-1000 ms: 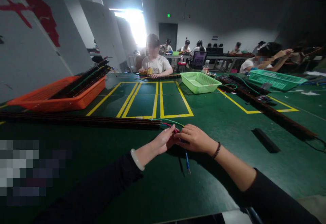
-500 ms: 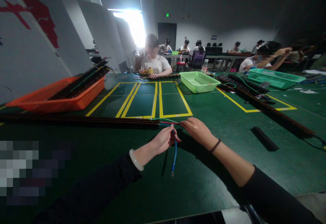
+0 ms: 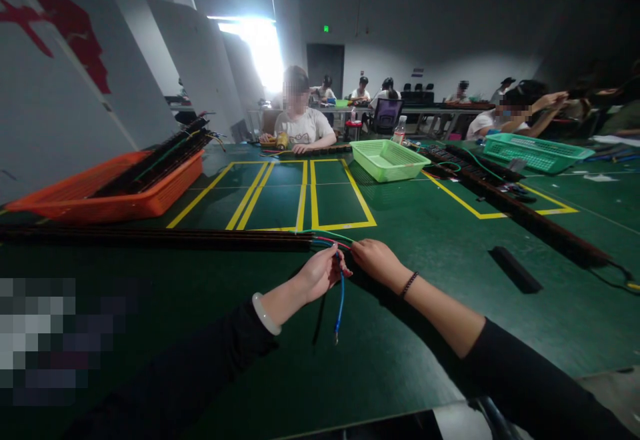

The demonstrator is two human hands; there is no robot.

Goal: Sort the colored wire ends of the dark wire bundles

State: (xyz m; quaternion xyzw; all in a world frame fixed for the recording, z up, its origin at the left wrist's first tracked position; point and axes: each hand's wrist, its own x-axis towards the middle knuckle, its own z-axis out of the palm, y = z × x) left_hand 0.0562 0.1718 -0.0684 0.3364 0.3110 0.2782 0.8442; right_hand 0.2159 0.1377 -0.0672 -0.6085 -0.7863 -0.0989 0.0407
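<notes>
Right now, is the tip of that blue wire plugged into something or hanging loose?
Hanging loose: the blue wire droops from the left hand, and its metal tip shows bare, with nothing attached.

Green table (image 3: 425, 333) has 1 orange basket (image 3: 173, 190), 2 green baskets (image 3: 400, 171), yellow tape (image 3: 314, 200), plus a long dark bundle (image 3: 150, 238) lying flat.

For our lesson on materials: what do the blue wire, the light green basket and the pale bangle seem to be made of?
Blue wire: probably smooth plastic over metal; a metal-looking tip shows at its end.
Light green basket: likely moulded plastic, slight sheen; even colour, perforated walls.
Pale bangle: smooth, hard-looking, perhaps stone, glass or plastic; its even, rounded surface leaves that open.
</notes>
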